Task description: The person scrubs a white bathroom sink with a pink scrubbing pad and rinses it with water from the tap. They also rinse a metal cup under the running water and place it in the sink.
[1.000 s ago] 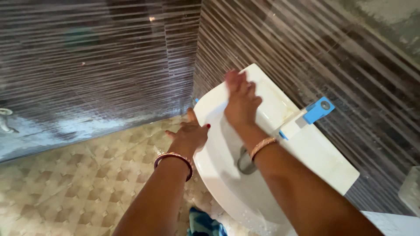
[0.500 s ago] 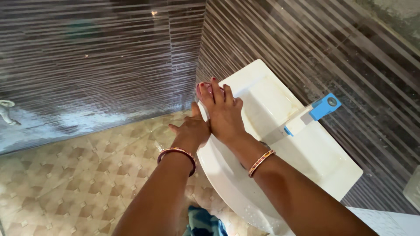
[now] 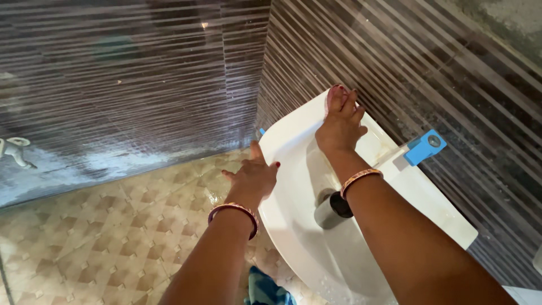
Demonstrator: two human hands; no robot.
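A white wash basin is fixed to the striped wall on the right. My left hand grips the basin's near rim, fingers curled over the edge. My right hand lies flat on the basin's far corner by the wall, fingers together and pressed on the white surface. It holds nothing that I can see. Both wrists wear bangles. The drain hole shows between my arms. A white tap with a blue handle stands on the basin's back edge, to the right of my right hand.
Dark striped tiles cover both walls, which meet in a corner above the basin. The floor has beige patterned tiles and looks wet near the basin. A wall tap sits at the far left. Blue patterned cloth shows at the bottom.
My right hand slid from the basin's left rim, next to my left hand, up to the far corner by the wall. The drain is uncovered now. My left hand stayed on the rim.
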